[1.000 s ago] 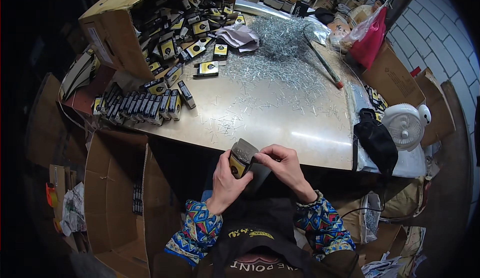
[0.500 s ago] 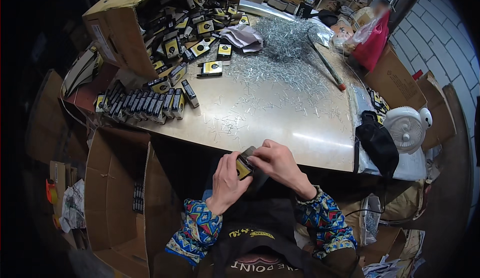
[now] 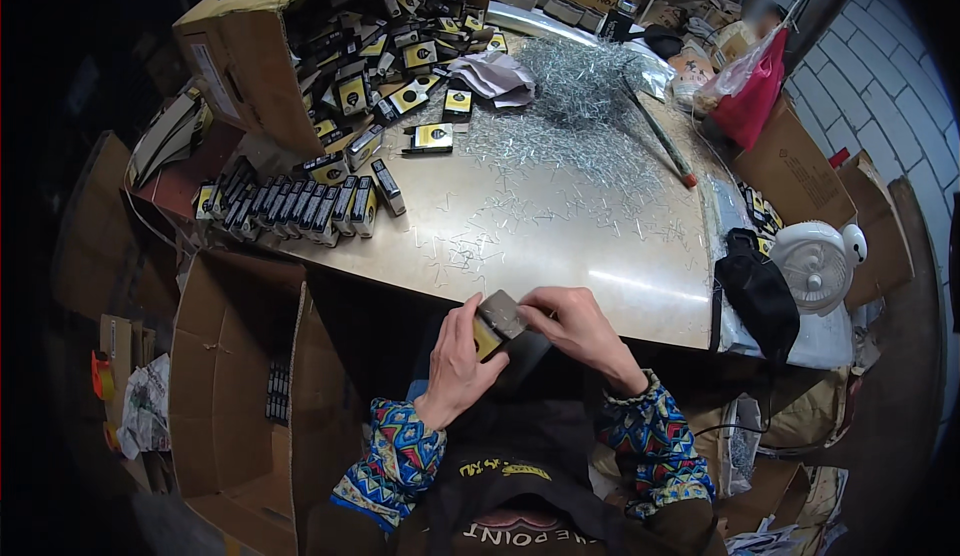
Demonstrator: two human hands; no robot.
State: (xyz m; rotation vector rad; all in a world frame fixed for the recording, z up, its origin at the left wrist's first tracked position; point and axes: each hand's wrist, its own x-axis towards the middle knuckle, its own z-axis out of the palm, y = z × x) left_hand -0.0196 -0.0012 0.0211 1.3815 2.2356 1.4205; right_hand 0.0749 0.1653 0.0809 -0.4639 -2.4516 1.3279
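Observation:
Just off the table's near edge, my left hand (image 3: 458, 364) is closed round a small yellow-and-black cardboard box (image 3: 486, 340). A grey-brown flap (image 3: 503, 313) stands up from the box's far end, its plain inside showing. My right hand (image 3: 577, 328) pinches at the right edge of this flap, thumb and fingers together. Whether anything small sits between those fingertips is hidden. On the table beyond lie many thin bent metal wire pieces (image 3: 560, 151), heaped higher in a tangled pile (image 3: 580, 81) at the back.
A tipped carton (image 3: 235, 76) spills similar small boxes at the back left. Filled-looking boxes (image 3: 310, 206) stand in a row on the table's left. A stick (image 3: 660, 141), a black pouch (image 3: 755, 291) and a white fan (image 3: 812, 266) are at the right. An open carton (image 3: 240, 356) stands lower left.
The box's flap has swung up into fuller view. My right hand has shifted slightly right and down, while my left hand keeps its hold on the box.

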